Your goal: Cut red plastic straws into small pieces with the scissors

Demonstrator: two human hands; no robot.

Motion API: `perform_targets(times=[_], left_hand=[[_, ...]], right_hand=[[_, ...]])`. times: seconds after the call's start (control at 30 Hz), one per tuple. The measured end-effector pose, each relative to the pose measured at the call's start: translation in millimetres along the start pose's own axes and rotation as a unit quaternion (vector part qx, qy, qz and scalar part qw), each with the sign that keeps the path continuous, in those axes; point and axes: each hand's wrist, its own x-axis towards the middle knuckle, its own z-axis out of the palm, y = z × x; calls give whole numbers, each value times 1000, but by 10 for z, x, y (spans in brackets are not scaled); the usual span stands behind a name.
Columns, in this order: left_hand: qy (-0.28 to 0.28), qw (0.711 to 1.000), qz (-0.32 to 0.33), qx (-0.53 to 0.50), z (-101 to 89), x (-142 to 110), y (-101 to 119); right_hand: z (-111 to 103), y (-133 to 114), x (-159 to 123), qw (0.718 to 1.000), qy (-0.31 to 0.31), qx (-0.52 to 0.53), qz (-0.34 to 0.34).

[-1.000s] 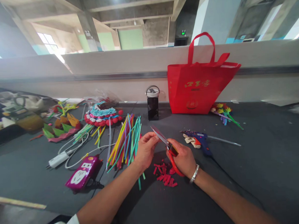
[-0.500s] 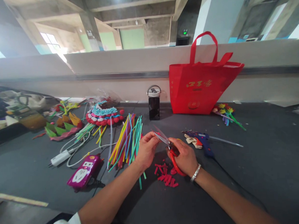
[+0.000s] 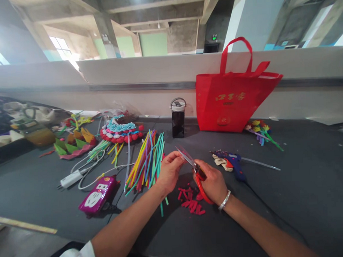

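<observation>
My right hand (image 3: 213, 181) is wrapped round the red handles of a pair of scissors (image 3: 200, 185). The metal blades point up and to the left, their middle lying by the fingertips of my left hand (image 3: 170, 171). Those left fingertips are pinched together; whatever they hold is too small and hidden to make out. Below both hands, several small cut red strips (image 3: 192, 206) lie in a loose pile on the dark table (image 3: 234, 231). Just left of my left hand is a bundle of coloured sticks (image 3: 146, 159), fanned out in yellow, purple and teal.
A blue glue gun (image 3: 237, 165) with its cord lies to the right. Behind stand a red bag (image 3: 229, 100), a bottle (image 3: 178, 109) and a phone (image 3: 178, 124). To the left are a purple power strip (image 3: 98, 194), a white charger (image 3: 70, 179) and a flower-trimmed headpiece (image 3: 121, 130).
The scissor blades look closer together than before, beside my left fingertips. Both hands stay in nearly the same place, and the whole view has shifted slightly.
</observation>
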Motion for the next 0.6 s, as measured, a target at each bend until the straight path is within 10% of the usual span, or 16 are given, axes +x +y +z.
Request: perform_targets(times=[0.6], left_hand=[[18,1000,-2,-1,17,-11,-43]], right_hand=[[-18,-34,30,999,-22,7,31]])
